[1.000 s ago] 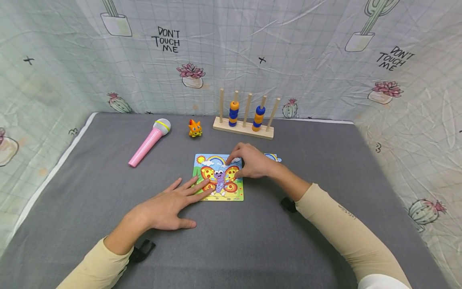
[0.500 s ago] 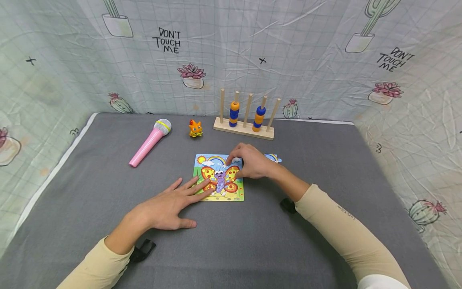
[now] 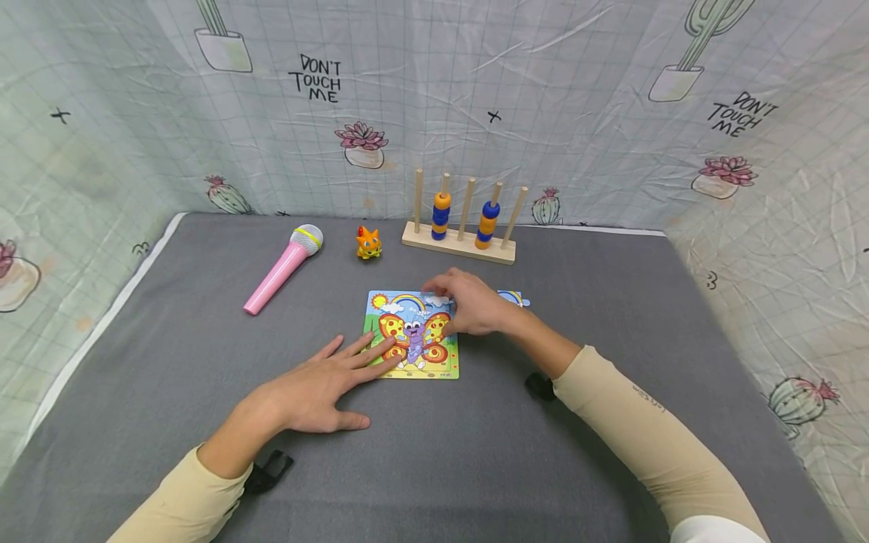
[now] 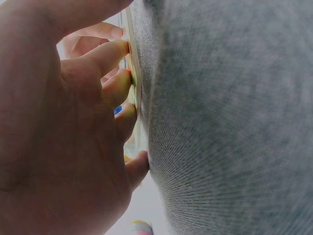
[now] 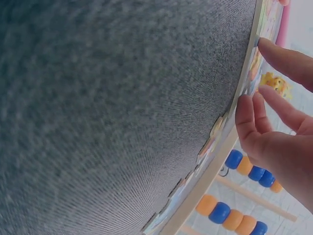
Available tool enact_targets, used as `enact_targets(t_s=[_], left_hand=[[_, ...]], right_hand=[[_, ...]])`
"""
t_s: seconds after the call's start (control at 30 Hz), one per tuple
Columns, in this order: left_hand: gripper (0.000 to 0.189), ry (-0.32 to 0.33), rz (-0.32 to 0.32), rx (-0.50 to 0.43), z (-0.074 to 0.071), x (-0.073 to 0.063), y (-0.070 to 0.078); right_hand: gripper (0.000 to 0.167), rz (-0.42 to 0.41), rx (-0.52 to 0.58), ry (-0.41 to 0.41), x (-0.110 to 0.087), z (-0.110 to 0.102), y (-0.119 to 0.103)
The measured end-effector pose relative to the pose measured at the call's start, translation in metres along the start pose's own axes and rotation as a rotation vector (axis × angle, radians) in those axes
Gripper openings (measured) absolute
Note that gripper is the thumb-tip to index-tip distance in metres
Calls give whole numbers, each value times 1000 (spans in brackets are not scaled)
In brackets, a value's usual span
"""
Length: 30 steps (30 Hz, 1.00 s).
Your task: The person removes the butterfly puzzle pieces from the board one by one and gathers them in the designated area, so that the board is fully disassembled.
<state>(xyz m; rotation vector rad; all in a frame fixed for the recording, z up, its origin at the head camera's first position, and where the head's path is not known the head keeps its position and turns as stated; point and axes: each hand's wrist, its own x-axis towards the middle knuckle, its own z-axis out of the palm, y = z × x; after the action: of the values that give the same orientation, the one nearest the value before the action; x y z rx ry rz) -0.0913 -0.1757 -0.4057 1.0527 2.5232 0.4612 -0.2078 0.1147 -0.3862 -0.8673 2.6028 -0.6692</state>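
Note:
A butterfly jigsaw puzzle (image 3: 414,332) lies flat on the grey cloth in the head view. My left hand (image 3: 319,388) rests spread out, its fingers over the puzzle's lower left and its palm side above the cloth. My right hand (image 3: 471,303) is at the puzzle's upper right, arched, with its thumb at the right side and its fingertips near the top edge. In the right wrist view the thumb and fingers (image 5: 274,54) stand apart at the puzzle's surface. Beyond that hand, partly hidden by it, lie puzzle pieces (image 3: 514,297) with a rainbow on them.
A pink toy microphone (image 3: 277,275) lies at the left back. Right of it stands a small orange figure (image 3: 369,243). Behind the puzzle is a wooden peg stand (image 3: 458,243) with blue and orange beads on two pegs. A patterned cloth wall (image 3: 421,90) closes the back.
The right fingertips have shifted up toward the puzzle's top edge and spread from the thumb, showing more of the cloud there. The left hand has stayed in place.

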Motion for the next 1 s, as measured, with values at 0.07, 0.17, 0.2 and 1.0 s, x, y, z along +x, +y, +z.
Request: enact_targets(t_s=[0.07,0.17,0.2,1.0], left_hand=[[95,1,0,1,0,0,0],[95,1,-1,1,0,0,0],[95,0,-1,0,0,0,0],[96,-5,3,8,-2,-1,2]], right_hand=[[67,2,14,14,1,0,1],[58,10,44,34,2,-1,3],[56,12,48,41,2,-1,3],[47,126,243,68,2,-6,9]])
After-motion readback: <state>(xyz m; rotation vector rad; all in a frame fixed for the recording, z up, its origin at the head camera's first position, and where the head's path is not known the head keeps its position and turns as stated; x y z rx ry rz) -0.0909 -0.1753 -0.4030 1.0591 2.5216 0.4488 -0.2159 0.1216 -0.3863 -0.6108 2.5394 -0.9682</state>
